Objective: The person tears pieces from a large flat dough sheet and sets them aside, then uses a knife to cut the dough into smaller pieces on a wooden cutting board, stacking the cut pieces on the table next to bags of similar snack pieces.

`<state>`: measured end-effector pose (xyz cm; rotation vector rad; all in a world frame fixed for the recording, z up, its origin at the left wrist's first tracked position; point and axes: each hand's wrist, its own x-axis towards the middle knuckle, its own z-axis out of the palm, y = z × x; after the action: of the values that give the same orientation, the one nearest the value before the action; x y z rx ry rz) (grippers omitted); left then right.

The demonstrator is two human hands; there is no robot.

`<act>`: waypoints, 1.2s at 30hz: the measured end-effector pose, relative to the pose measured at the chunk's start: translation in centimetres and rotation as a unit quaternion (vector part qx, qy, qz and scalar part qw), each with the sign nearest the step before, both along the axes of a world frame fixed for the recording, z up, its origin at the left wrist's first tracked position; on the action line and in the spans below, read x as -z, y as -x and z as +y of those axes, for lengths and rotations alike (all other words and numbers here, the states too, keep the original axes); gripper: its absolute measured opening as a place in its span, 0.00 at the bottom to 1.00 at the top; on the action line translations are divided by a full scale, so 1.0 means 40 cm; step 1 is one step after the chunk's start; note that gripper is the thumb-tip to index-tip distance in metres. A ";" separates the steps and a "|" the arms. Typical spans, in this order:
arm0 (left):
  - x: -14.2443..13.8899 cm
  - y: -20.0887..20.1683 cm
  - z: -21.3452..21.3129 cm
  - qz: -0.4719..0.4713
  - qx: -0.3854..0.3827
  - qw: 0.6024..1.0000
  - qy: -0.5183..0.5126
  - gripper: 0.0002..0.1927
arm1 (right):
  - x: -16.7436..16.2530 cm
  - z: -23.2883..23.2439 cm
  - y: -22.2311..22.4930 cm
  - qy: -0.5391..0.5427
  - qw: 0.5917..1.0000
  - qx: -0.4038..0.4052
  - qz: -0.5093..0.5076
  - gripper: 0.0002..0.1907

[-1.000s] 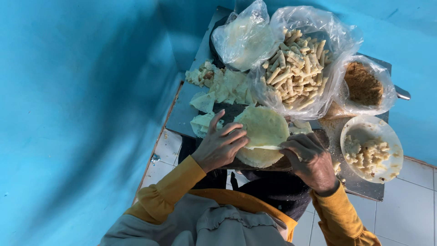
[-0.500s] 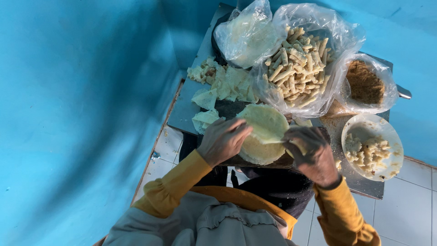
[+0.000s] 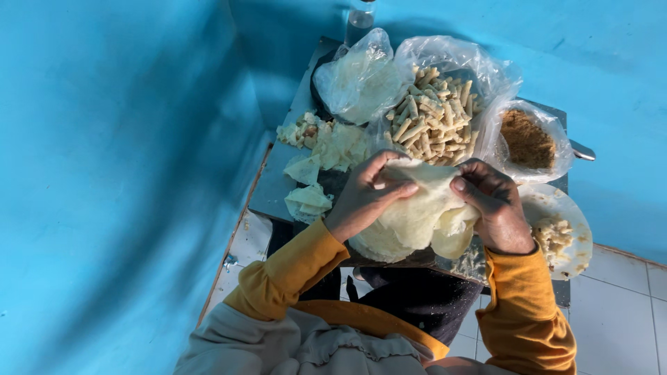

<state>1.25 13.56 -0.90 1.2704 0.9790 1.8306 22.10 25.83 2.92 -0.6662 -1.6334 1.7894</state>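
A thin, pale round pastry wrapper is lifted off a stack of wrappers over the table's near edge. My left hand pinches its upper left edge between thumb and fingers. My right hand grips the upper right edge, where the sheet folds and crumples. Both sleeves are mustard yellow.
On the small metal table sit a clear bag of rolled pastry sticks, a bag of wrappers, a bag of brown filling, a white plate with pieces, and torn wrapper scraps. Blue walls close in on the left and behind.
Both hands have moved to the wrapper's top edge and peeled it up from the stack; it lay flat before. The camera view has zoomed closer.
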 end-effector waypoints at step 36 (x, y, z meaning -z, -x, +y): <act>0.050 -0.025 -0.067 -0.185 0.182 0.948 0.182 0.15 | 0.062 -0.002 -0.087 0.064 0.997 0.003 0.034 0.07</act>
<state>2.27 10.87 -2.92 0.7802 0.7677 1.4468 25.56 25.75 0.43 -0.6599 -1.4803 1.9045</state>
